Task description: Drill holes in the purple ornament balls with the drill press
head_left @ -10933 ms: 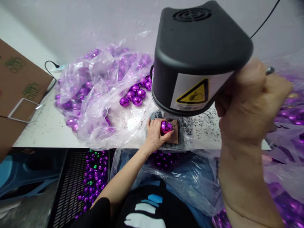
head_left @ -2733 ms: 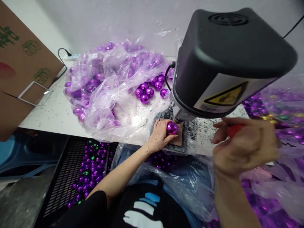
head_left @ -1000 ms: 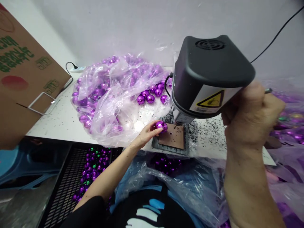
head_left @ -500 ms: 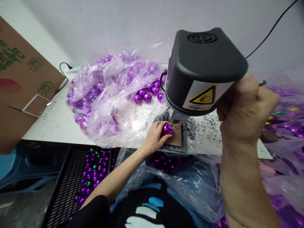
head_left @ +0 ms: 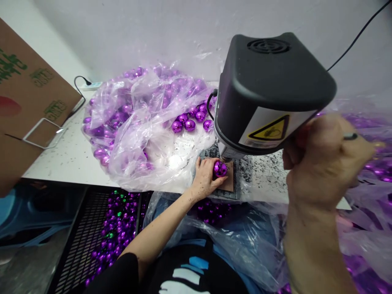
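Note:
My left hand (head_left: pixel 206 175) is closed round a shiny purple mirror-tile ball (head_left: pixel 219 168). It steadies the ball on a brown board (head_left: pixel 228 183), which lies on the machine's dark base plate (head_left: pixel 237 179). Directly over the ball sits the lower tip of a black-cased bench machine (head_left: pixel 275 77) that looks like a small drill press; where the tip meets the ball is hard to see. On the machine's right side, my right hand (head_left: pixel 324 155) is wrapped round a lever, whose dark end (head_left: pixel 350 136) pokes out past the fingers.
A clear plastic bag (head_left: pixel 131 139) of purple balls spreads over the white table (head_left: pixel 73 163), with several loose balls (head_left: pixel 190 125) at its mouth. Dark shavings litter the tabletop. A black crate (head_left: pixel 76 237) of balls stands below left, beside a cardboard box (head_left: pixel 27 106). More bagged balls (head_left: pixel 379 167) lie right.
My right hand and the lever have swung slightly to the right and down. My left hand still holds the ball under the tip; the whole view has shifted a little.

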A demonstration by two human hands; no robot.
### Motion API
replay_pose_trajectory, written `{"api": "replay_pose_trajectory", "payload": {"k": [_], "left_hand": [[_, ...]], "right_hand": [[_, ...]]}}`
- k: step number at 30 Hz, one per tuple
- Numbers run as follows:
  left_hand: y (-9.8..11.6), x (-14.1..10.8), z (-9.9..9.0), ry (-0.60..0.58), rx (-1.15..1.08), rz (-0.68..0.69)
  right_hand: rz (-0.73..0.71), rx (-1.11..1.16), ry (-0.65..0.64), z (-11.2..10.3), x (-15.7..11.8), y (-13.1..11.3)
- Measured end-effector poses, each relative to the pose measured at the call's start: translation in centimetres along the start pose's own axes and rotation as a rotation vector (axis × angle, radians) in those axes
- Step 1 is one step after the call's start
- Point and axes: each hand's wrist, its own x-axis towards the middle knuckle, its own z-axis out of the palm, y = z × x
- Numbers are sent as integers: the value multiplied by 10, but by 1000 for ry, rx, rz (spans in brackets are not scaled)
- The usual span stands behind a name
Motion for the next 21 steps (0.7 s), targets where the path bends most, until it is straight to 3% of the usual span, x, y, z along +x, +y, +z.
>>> {"api": "replay_pose_trajectory", "payload": {"k": [5,10,21], "left_hand": [[0,0,1,0,-8,5],[1,0,0,2,-11,3],[3,-1,-3,30,-25,41]], "right_hand": [[-11,-232,-15,-15,-32,-4],[-48,-230,-6,-21,-54,10],[-213,-170,12,-22,-61,39]]}}
